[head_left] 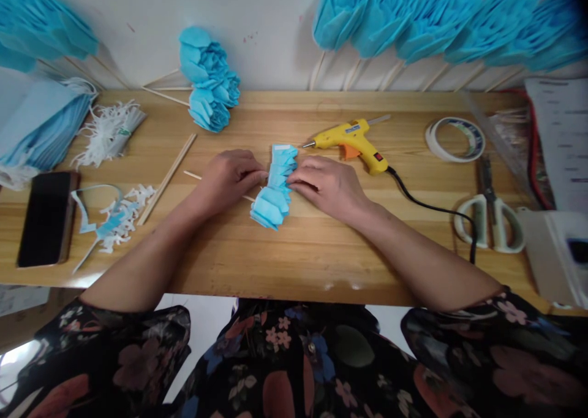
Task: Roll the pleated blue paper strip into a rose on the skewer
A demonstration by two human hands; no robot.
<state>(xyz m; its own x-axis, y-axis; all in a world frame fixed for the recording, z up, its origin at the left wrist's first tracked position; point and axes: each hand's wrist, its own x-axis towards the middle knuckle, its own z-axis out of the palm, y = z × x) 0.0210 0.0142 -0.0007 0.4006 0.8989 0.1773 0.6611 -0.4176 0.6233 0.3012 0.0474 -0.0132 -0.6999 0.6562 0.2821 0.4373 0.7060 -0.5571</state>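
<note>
A light-blue pleated strip (279, 176), seemingly of soft nonwoven fabric, stretches between my two hands above the wooden table. My left hand (232, 176) is closed, its thumb and forefinger pinching at the strip's left edge. A thin wooden stick (193, 175) passes beneath that hand and comes out near the strip's lower end. On the other side, my right hand (328, 185) has its fingers pressed together on the strip's right edge. Just beyond the right hand lies a yellow glue gun (346, 137), its nozzle pointing at the strip's top end.
Blue fabric flowers on sticks (386, 19) lean along the wall, with three more flowers (209, 81) lying left of centre. Scissors (489, 216), a tape roll (454, 139) and the glue gun's cord (427, 206) are at right. A phone (48, 219) and loose sticks (168, 179) lie left.
</note>
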